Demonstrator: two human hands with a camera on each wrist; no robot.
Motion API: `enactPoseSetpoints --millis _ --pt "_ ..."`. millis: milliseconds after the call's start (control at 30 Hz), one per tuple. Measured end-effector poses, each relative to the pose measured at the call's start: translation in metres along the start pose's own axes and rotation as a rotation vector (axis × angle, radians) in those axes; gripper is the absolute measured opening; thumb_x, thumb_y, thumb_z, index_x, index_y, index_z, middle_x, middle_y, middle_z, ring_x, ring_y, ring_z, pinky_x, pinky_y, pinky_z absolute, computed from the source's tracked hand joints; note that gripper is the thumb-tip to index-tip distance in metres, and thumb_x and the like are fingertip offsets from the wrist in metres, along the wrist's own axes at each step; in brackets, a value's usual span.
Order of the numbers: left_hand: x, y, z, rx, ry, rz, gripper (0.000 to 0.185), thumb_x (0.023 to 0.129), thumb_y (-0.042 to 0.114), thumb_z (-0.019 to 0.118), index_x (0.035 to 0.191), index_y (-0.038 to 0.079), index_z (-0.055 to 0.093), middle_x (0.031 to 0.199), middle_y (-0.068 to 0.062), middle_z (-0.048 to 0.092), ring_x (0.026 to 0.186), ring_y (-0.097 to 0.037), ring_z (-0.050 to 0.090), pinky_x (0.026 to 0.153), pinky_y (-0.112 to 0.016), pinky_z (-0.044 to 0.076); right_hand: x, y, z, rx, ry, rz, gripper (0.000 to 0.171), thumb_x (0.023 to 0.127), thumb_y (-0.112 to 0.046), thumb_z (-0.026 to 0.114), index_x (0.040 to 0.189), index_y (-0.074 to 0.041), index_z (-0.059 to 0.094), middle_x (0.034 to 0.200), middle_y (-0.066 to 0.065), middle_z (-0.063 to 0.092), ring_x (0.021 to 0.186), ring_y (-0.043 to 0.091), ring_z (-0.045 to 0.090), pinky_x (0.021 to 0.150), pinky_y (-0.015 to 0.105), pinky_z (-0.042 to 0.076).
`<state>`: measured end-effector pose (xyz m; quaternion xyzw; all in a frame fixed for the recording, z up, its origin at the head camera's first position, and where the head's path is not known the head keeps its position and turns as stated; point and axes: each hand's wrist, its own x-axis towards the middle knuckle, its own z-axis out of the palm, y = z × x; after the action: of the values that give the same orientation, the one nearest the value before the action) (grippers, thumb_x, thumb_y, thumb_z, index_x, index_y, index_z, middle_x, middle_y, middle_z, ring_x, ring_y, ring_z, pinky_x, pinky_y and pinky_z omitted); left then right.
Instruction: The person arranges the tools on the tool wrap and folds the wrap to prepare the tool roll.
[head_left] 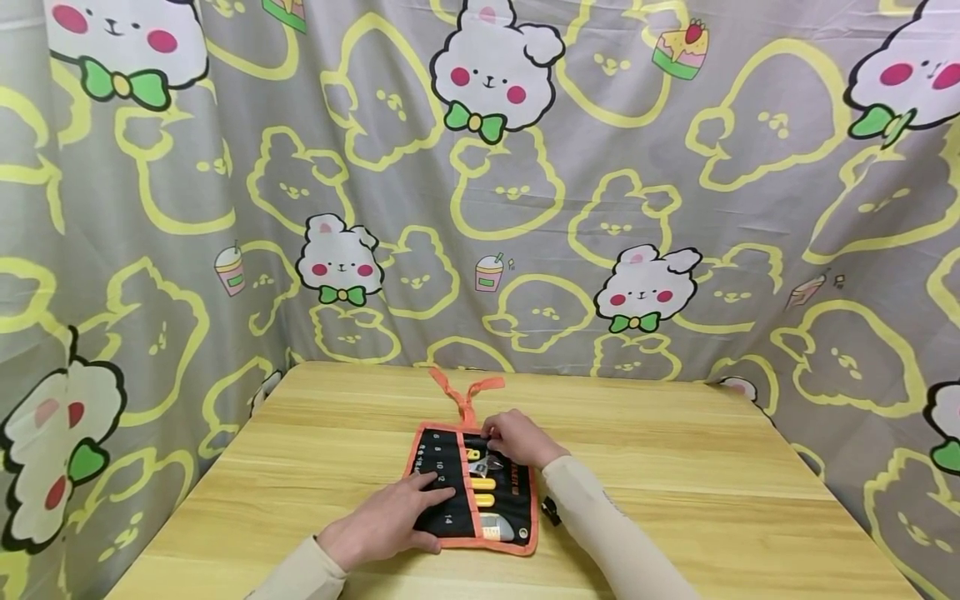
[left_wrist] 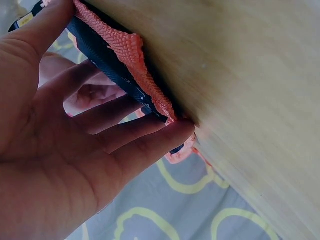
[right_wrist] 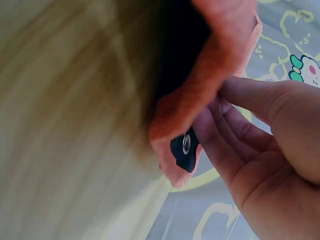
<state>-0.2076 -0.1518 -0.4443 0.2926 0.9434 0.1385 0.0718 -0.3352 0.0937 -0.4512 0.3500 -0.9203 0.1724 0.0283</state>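
A black tool roll [head_left: 450, 500] with orange edging lies unrolled on the table, printed with numbers along its left panel. Its slots hold an adjustable wrench [head_left: 491, 465], yellow handles [head_left: 483, 484] and a grey-and-yellow tool [head_left: 495, 527]. My left hand [head_left: 390, 512] rests on the left panel, fingers spread; the left wrist view shows them along the orange edge [left_wrist: 135, 60]. My right hand [head_left: 521, 437] is at the roll's far right corner, fingers bent and thumb close to them. The orange edge hides its fingertips in the right wrist view, so I cannot tell what they hold.
Orange tie straps [head_left: 467, 400] stretch from the roll's far edge over the wooden table [head_left: 660, 467]. A small black object [head_left: 551, 511] lies beside the roll, near my right forearm. Patterned grey curtains [head_left: 525, 208] hang behind the table and at its sides.
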Motion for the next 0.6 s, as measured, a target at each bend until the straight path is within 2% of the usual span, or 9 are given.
enactPoseSetpoints --millis 300,600 --pt "0.0003 0.001 -0.0006 0.001 -0.002 -0.004 0.071 0.084 0.051 0.078 0.146 0.022 0.059 0.149 -0.023 0.052 0.133 -0.042 0.055 0.104 -0.056 0.05 0.0029 -0.0036 0.0004 0.037 -0.009 0.018 0.01 0.094 -0.005 0.073 0.104 -0.008 0.071 0.094 0.007 0.074 0.077 0.014 0.067 0.075 0.032 0.059" --pt "-0.0009 0.0021 -0.0014 -0.005 -0.002 -0.005 0.07 0.084 0.051 0.078 0.145 0.022 0.06 0.149 -0.023 0.052 0.132 -0.042 0.055 0.104 -0.056 0.049 0.0014 -0.0012 0.0006 0.059 -0.004 0.017 0.013 0.093 0.0 0.072 0.103 -0.007 0.071 0.097 0.011 0.076 0.085 0.021 0.072 0.078 0.037 0.061"
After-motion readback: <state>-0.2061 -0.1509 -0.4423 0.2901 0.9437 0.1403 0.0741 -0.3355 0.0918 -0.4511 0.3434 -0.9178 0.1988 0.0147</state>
